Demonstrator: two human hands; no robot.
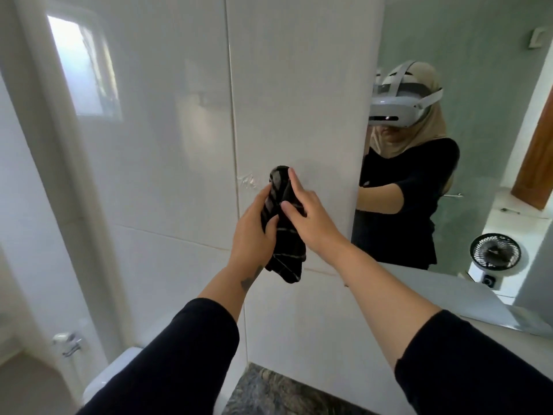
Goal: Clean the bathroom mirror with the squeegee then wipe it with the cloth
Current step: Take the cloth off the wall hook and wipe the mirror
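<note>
Both hands have hold of the cloth (282,223), a dark rag with pale stripes, bunched lengthwise and held up in front of the white tiled wall (167,145). Curled around its lower half from the left side is the left hand (254,235), fingers closed over the fabric and thumb pressed against its front. From the right, the right hand (311,214) rests on it more loosely — thumb laid across the middle of the cloth, fingers mostly straight along its upper edge, with the fingertips near the top of the bundle. Whether those fingers actually pinch the fabric or only lie against it cannot be told. A short tail of cloth hangs free below the left palm.

Black sleeves cover both forearms partway, and a small dark mark shows on the left wrist. Just behind the top of the cloth, a patch of scratched or smeared streaks (248,182) sits on the tile beside a vertical grout line.

To the right is the mirror (484,181), well apart from the cloth — its left edge meets the tiled wall. It reflects the person in dark clothing wearing a white headset, and a small black fan (495,253) stands near its lower right corner. At the bottom edge lie a dark speckled stone counter (263,393) and, to its left, a white toilet cistern (119,366)
</note>
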